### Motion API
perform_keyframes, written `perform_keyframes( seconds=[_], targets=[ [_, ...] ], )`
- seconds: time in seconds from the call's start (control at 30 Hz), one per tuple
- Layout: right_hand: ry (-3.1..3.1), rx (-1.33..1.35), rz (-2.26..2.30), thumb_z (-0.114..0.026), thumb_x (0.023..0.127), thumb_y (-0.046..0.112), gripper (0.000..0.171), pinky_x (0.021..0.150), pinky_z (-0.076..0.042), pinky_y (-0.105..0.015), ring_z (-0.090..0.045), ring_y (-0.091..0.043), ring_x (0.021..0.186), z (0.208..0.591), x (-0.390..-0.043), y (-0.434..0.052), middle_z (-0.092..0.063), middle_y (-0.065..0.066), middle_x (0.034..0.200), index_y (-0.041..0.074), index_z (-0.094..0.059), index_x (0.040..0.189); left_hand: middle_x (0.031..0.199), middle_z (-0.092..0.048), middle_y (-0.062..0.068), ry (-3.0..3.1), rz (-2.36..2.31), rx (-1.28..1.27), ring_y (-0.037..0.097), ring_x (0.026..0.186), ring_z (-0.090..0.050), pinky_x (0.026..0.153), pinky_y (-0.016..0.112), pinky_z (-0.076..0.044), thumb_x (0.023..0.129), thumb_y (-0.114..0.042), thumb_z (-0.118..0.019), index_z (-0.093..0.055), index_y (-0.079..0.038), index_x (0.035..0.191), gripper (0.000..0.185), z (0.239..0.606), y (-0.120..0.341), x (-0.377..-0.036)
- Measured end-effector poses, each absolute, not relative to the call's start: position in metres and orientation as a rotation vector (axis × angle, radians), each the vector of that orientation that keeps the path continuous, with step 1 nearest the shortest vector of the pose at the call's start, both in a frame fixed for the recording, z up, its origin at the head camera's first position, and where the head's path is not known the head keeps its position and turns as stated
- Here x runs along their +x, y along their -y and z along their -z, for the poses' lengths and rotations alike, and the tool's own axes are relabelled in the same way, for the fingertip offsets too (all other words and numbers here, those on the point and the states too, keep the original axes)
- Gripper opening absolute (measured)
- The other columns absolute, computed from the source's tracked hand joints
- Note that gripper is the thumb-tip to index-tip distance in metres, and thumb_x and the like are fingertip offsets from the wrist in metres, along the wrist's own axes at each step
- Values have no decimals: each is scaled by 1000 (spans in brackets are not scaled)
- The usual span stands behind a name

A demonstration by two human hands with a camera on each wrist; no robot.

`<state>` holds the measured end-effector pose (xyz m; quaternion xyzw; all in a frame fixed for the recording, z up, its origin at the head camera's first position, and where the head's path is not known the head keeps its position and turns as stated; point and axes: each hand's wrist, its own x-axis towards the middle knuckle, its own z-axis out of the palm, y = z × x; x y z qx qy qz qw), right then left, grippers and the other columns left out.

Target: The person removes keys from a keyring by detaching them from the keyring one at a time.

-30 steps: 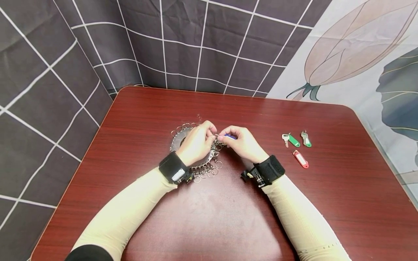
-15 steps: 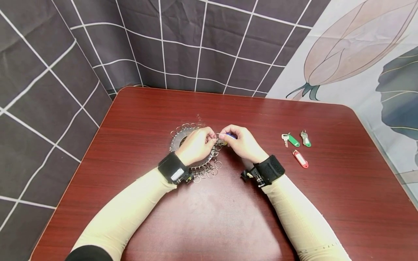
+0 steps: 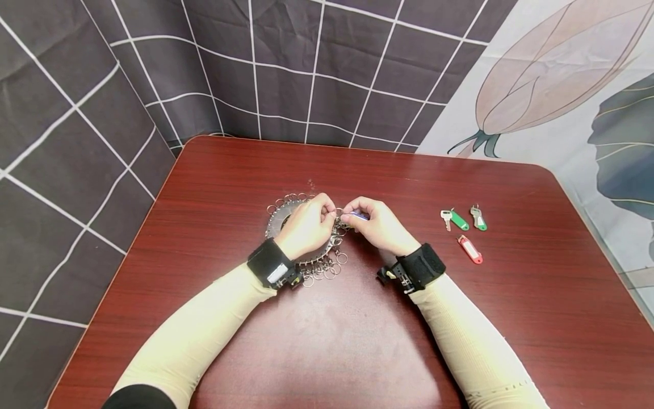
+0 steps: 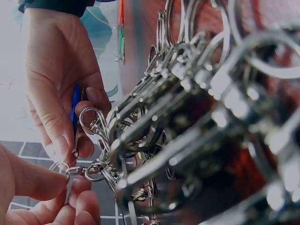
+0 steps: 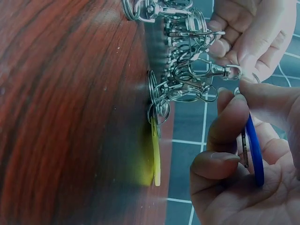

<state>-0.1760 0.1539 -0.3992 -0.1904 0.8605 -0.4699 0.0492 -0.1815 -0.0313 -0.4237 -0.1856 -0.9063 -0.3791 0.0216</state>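
A round silver disc [image 3: 275,223] lies on the table, with several key rings on metal clasps around its edge. My left hand [image 3: 308,225] reaches over it, pinching a key ring [image 4: 59,167] between thumb and fingers at the disc's right side. Facing it, my right hand [image 3: 380,224] pinches a blue key tag [image 5: 255,154] near its ring end. A thin key [image 5: 244,147], seen edge-on, hangs beside that tag. The fingertips of both hands almost meet at the ring; whether the tag's loop is threaded on it is hidden. A yellow tag [image 5: 157,159] hangs from another ring.
On the right of the red-brown table [image 3: 317,341] lie a green tag [image 3: 460,220] beside a key [image 3: 447,219], another green-tagged key [image 3: 478,217] and a red tag [image 3: 470,249]. A dark checked cloth [image 3: 286,68] hangs behind the table.
Left fingers dip slightly, then lift again at the ring. The blue tag tilts a little in my right fingers. Both arms stay almost in place.
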Motion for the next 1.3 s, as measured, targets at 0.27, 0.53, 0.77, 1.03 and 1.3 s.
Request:
perform_keyframes(
  seconds=[0.27,0.53,0.77,1.03,1.3],
  targets=[
    [-2619,-593,1447,-68,91,15,12,60,-46,-24,-56,-18,66,428,-192,-163,-62,-7,79,6,-66,99,85,-60,-1,2730,1236,-579,13,78,-58,70,30,-47,93,-12,-55,-57,-13,100,8,426,32,-183],
    [-2654,-598,1478,-67,92,16,6,57,-46,-27,-56,-17,65,429,-192,-163,-61,-6,75,11,-66,92,85,-61,-1,2722,1203,-613,15,73,-55,64,31,-44,92,-10,-55,-58,-13,100,9,424,32,-183],
    [-2671,-594,1462,-65,93,14,8,56,-43,-26,-56,-22,64,428,-191,-164,-61,-15,77,6,-64,93,82,-62,-3,2758,1151,-667,14,71,-56,61,31,-44,92,-9,-57,-60,-14,98,8,423,29,-181],
    [-2693,-588,1500,-63,94,11,8,53,-40,-24,-57,-32,64,426,-192,-163,-59,-15,74,2,-63,96,89,-63,-2,2825,1107,-708,11,79,-59,72,27,-47,93,-15,-60,-66,-13,101,10,429,25,-182],
    [-2655,-521,1550,-63,94,13,9,55,-42,-23,-59,-36,67,426,-192,-162,-60,-22,81,4,-62,94,85,-63,-5,2840,1133,-659,9,77,-59,70,27,-47,93,-18,-63,-64,-15,97,5,430,26,-182]
  ],
)
